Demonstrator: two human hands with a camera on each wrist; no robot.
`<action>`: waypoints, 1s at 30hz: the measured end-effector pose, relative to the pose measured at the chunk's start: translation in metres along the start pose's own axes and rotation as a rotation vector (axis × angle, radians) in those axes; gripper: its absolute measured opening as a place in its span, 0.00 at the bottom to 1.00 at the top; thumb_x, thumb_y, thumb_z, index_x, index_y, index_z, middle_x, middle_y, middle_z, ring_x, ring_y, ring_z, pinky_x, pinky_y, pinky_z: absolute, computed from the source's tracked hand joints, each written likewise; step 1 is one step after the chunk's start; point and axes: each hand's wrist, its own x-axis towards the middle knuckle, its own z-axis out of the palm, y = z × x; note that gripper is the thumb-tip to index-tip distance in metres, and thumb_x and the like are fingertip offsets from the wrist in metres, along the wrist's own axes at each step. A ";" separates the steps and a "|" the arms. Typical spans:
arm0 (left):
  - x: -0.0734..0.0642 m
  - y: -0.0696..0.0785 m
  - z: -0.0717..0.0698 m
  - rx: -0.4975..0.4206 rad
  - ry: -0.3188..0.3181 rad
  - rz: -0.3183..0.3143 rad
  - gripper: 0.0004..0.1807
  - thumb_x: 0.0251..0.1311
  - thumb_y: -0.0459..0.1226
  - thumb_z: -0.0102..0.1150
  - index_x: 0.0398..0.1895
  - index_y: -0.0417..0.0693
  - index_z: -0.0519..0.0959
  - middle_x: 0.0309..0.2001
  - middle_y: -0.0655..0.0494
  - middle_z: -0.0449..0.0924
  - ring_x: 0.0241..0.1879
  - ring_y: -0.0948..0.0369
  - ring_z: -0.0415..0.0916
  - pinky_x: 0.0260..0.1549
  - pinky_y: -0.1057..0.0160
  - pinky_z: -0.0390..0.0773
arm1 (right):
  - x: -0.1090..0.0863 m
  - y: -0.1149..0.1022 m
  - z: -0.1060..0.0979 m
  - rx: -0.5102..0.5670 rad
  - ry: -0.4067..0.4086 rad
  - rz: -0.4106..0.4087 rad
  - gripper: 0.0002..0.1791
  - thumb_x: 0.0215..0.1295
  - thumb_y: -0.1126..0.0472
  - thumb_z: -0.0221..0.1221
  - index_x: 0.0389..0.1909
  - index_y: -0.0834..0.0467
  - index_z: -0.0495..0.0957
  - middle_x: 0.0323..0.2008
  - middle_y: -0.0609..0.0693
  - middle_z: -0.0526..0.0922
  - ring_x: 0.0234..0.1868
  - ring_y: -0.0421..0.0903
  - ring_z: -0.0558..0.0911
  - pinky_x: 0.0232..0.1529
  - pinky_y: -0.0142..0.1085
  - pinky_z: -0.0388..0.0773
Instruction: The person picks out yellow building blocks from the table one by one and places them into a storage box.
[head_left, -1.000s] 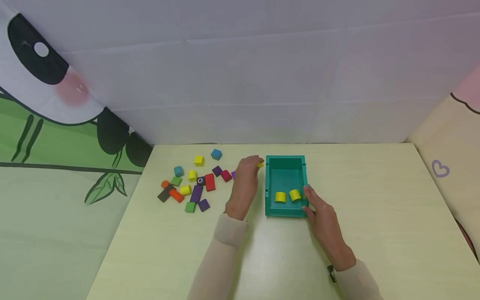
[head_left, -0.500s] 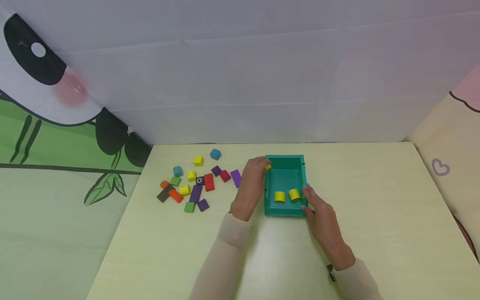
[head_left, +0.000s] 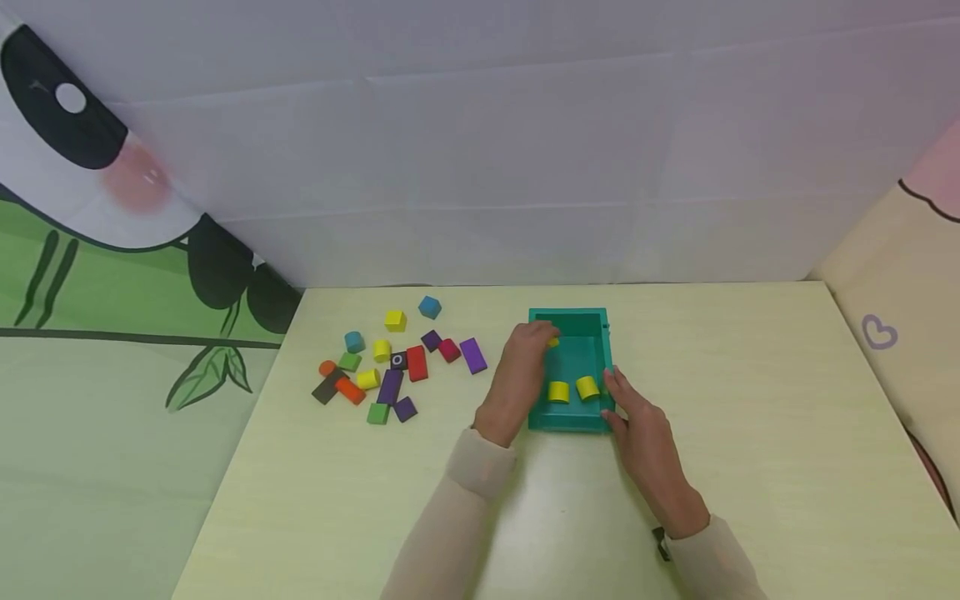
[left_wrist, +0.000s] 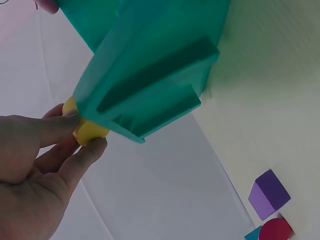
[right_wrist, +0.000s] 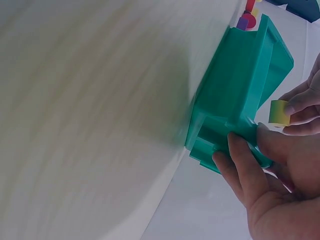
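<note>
Over the far-left part of an upright teal plastic box (head_left: 567, 423), the person's left hand (head_left: 517, 379) holds a short yellow cylinder (head_left: 553, 342). The wrist views show its thumb and fingertips drawn narrow around this piece, which hangs above the rim, within the box's outline as the head view shows it. The person's right hand (head_left: 648, 442) grips the box's right wall near the closest corner, thumb at the rim and fingers against the outer face.

On the box floor, towards the near end, lie a yellow cylinder on the left (head_left: 558, 392) and a tilted yellow cylinder on the right (head_left: 588, 387), side by side but apart.

To the left of the box, loose blocks are scattered across the pale wood-toned table (head_left: 750, 400). A flat purple rectangular block (head_left: 472, 355) is nearest the box, with a crimson cylinder (head_left: 448, 350) beside it. Further left are a red rectangular block (head_left: 417, 363), a yellow cube (head_left: 395, 321) and a dark grey rectangular block (head_left: 326, 387). Behind the table hangs a whitish cloth backdrop (head_left: 487, 167).
</note>
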 end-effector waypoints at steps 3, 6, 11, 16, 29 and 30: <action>0.000 0.002 0.003 0.009 -0.016 0.008 0.21 0.67 0.15 0.53 0.56 0.37 0.84 0.59 0.45 0.84 0.63 0.48 0.78 0.69 0.57 0.76 | 0.000 0.000 0.000 -0.004 0.018 -0.017 0.40 0.64 0.75 0.69 0.76 0.67 0.66 0.75 0.64 0.69 0.70 0.66 0.73 0.64 0.57 0.76; -0.001 0.004 0.004 0.026 -0.047 -0.007 0.21 0.68 0.17 0.55 0.58 0.39 0.84 0.61 0.47 0.83 0.64 0.50 0.78 0.70 0.58 0.75 | 0.000 0.000 0.001 -0.003 0.024 -0.023 0.40 0.64 0.75 0.69 0.76 0.67 0.66 0.75 0.64 0.69 0.70 0.66 0.74 0.64 0.57 0.76; -0.001 0.005 0.008 0.049 -0.094 -0.028 0.20 0.72 0.19 0.55 0.60 0.42 0.83 0.64 0.48 0.82 0.67 0.51 0.76 0.71 0.59 0.73 | 0.000 0.001 0.002 0.003 0.013 -0.018 0.40 0.64 0.74 0.69 0.76 0.66 0.66 0.75 0.63 0.68 0.71 0.65 0.73 0.64 0.56 0.77; -0.002 0.005 0.014 0.068 -0.114 -0.004 0.20 0.71 0.19 0.55 0.60 0.41 0.83 0.63 0.48 0.82 0.67 0.52 0.76 0.71 0.60 0.74 | 0.000 0.001 0.001 -0.001 0.020 -0.021 0.40 0.64 0.75 0.69 0.76 0.67 0.66 0.75 0.64 0.69 0.70 0.65 0.74 0.63 0.56 0.77; -0.001 0.003 0.025 0.133 -0.168 0.014 0.18 0.74 0.23 0.55 0.61 0.43 0.83 0.63 0.49 0.83 0.65 0.53 0.77 0.71 0.60 0.74 | 0.000 0.001 0.001 0.011 0.026 -0.016 0.40 0.64 0.75 0.69 0.76 0.66 0.67 0.75 0.63 0.69 0.70 0.65 0.73 0.64 0.57 0.76; -0.001 0.003 0.025 0.138 -0.171 0.020 0.18 0.74 0.23 0.55 0.61 0.42 0.83 0.63 0.49 0.83 0.65 0.53 0.77 0.71 0.60 0.74 | 0.000 0.001 0.001 0.009 0.024 -0.015 0.40 0.64 0.75 0.69 0.76 0.66 0.66 0.75 0.63 0.69 0.70 0.65 0.73 0.64 0.57 0.76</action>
